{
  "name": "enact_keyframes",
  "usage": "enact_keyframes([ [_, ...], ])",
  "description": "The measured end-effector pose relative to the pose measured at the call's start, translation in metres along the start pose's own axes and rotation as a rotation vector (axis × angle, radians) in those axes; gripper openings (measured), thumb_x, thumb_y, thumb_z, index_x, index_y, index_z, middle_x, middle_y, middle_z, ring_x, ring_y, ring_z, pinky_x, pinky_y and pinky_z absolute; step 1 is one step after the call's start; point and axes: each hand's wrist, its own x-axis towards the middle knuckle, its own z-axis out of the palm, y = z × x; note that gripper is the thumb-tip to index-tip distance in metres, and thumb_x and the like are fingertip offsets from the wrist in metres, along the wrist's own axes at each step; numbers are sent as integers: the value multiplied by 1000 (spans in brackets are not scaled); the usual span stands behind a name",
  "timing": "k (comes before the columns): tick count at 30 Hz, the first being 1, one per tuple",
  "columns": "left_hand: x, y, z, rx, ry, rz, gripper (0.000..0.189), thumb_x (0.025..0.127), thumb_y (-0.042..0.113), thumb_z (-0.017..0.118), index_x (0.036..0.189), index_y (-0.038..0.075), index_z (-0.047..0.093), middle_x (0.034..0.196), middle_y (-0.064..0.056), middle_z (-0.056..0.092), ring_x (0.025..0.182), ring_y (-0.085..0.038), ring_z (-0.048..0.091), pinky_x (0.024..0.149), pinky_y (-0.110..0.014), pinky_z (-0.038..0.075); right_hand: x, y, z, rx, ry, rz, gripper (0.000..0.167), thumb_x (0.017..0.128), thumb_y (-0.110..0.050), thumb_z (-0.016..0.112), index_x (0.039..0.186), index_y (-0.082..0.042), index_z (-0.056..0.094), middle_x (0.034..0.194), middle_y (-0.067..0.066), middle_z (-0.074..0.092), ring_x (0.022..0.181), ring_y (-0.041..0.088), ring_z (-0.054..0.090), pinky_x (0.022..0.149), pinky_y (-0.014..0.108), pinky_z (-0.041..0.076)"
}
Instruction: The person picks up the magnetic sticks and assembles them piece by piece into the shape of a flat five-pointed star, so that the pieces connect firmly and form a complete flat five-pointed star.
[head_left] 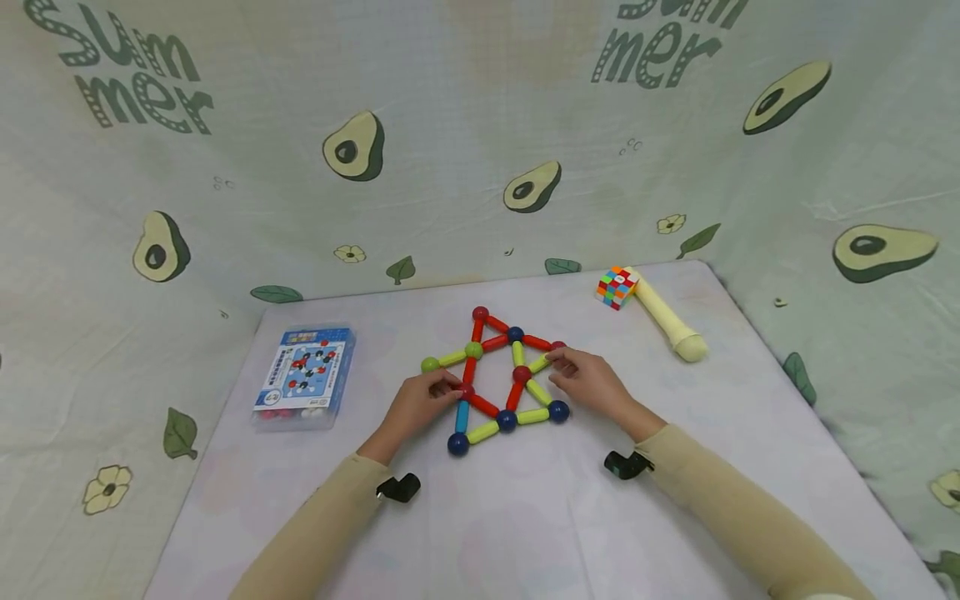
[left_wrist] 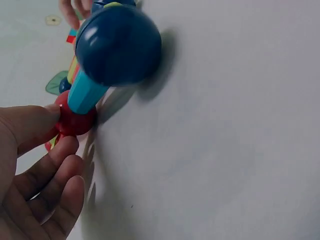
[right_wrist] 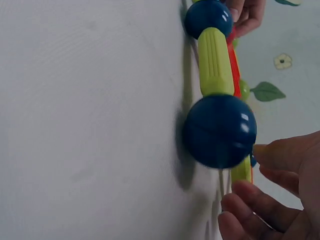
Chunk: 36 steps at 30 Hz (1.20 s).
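A flat frame of coloured rods and balls lies in the middle of the table. My left hand (head_left: 426,407) pinches a red ball (left_wrist: 75,117) at its left side, thumb on one side and index finger on the other. From that ball a light-blue rod (left_wrist: 87,92) runs to a dark blue corner ball (head_left: 458,444). On the right side, my right hand (head_left: 592,383) has thumb and index finger around a yellow-green rod (head_left: 539,363), close to a red ball (head_left: 558,346) partly hidden by the fingers. Another dark blue ball (right_wrist: 220,131) sits just below that hand.
A clear plastic box (head_left: 306,375) with a printed molecule card stands at the left. Toward the back right lie a colourful puzzle cube (head_left: 617,287) and a pale yellow stick with a rounded end (head_left: 663,315). A cloth with avocado prints hangs behind the table (head_left: 525,517).
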Motion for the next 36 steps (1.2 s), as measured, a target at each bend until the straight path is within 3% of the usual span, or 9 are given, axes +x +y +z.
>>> enact_keyframes([
  [6,-7,6,6,-2,2,-3,25,92,29,78,114,18,74,86,8,68,79,-12,61,74,-28,55,6,-16,14,-14,-71,-33,33,97,-24,71,128,-14,68,101,0,73,92,18,68,84,39,56],
  [14,-8,11,15,23,51,-40,28,90,35,79,114,21,75,89,9,71,80,-9,64,74,-28,54,10,-26,23,-121,-27,-30,32,95,-28,74,125,-16,72,94,-2,74,84,14,67,73,32,54],
  [24,-10,11,12,62,94,-54,28,93,31,77,119,20,75,85,9,66,76,-11,60,69,-26,52,11,-28,24,-111,-51,-55,33,94,-26,75,125,-15,71,89,-3,72,79,12,65,72,32,53],
  [32,-5,17,7,127,107,-39,30,91,33,78,117,18,74,82,8,63,73,-13,56,64,-26,48,12,-25,17,-115,-17,-43,33,95,-24,75,126,-14,71,89,-4,68,77,14,59,71,32,51],
  [36,7,28,2,169,143,-59,31,91,31,79,117,16,74,84,2,59,75,-16,54,62,-28,48,15,-28,16,-137,-28,-69,32,95,-23,74,125,-14,71,93,-3,69,82,14,60,76,34,52],
])
